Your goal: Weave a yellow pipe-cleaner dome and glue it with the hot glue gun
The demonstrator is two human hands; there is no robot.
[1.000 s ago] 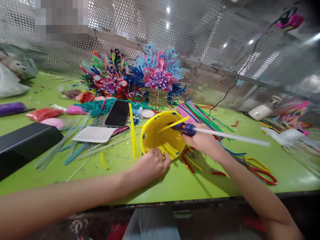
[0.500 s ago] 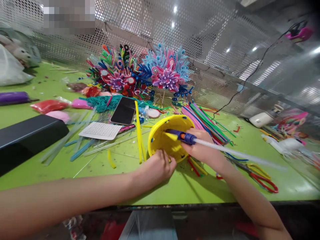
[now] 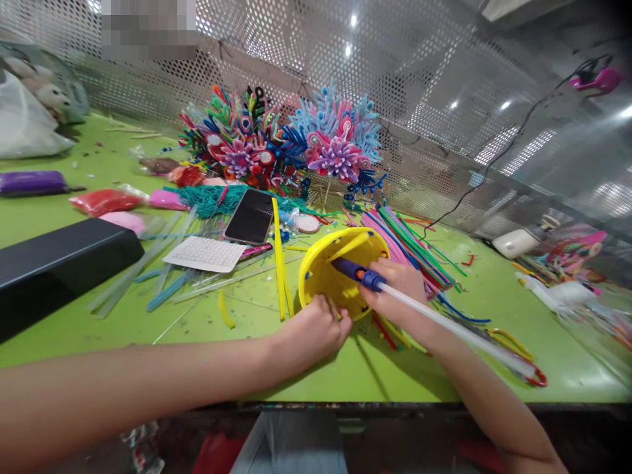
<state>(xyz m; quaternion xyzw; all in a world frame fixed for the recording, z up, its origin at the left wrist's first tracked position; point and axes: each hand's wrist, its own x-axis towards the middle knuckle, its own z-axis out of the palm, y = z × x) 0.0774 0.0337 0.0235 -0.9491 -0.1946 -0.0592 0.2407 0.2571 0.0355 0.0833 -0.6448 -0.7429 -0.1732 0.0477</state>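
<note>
A yellow bowl-shaped piece (image 3: pixel 320 268) lies tipped with its hollow inside facing me, and blue spots show along its rim. My left hand (image 3: pixel 323 329) is closed at its lower near edge, fingers curled against the rim. In my right hand (image 3: pixel 397 286) is a blue glue gun (image 3: pixel 351 270), its front end inside the hollow. A long translucent glue stick (image 3: pixel 444 322) sticks out of its back, running over my forearm. The nozzle's tip is hard to make out. Two yellow strips (image 3: pixel 279 263) lie just left of the piece.
Scissors (image 3: pixel 536 378) lie to the right, partly behind the glue stick. Bundled pipe cleaners (image 3: pixel 415 243) are behind my right hand. A phone (image 3: pixel 251 216), a white sheet of dots (image 3: pixel 203 254) and a dark box (image 3: pixel 64 270) are leftward. Colourful flower headpieces (image 3: pixel 336 145) stand at the back.
A yellow strip inside the bowl-shaped piece now lies along its upper wall instead of jutting out beside the glue gun. The glue stick's rear end has swung lower, across the scissors.
</note>
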